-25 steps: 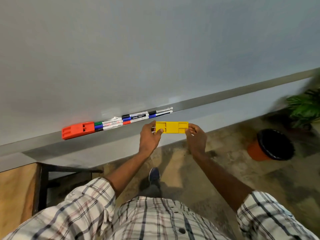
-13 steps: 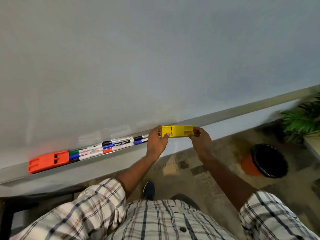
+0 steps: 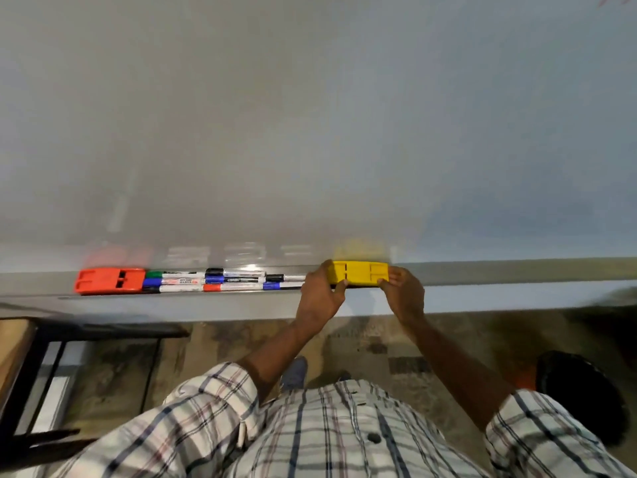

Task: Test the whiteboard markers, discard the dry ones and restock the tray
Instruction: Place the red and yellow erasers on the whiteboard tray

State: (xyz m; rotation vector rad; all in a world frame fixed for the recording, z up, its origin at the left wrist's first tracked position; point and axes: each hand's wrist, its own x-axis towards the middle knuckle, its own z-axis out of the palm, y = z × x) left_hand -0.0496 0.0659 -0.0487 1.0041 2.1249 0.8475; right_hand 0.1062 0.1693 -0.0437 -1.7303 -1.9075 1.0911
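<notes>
The ends of the yellow eraser (image 3: 358, 277) are covered by the gripping left hand (image 3: 319, 298) and right hand (image 3: 405, 294); a blurred bin (image 3: 579, 384) stands on mottled floor (image 3: 362, 339).

A meeting room or classroom is suggested. A wide whiteboard (image 3: 310, 115) is mounted on the wall, and its tray (image 3: 517, 272) is stocked with coloured markers (image 3: 220, 281) and an orange eraser (image 3: 110, 280). The floor is laid with patterned carpet (image 3: 362, 343), and a wooden top on a black frame (image 3: 13, 350) is seen at the left.

L eraser (image 3: 109, 280), markers (image 3: 224, 280), R eraser (image 3: 358, 273) along tray (image 3: 517, 272)
</notes>
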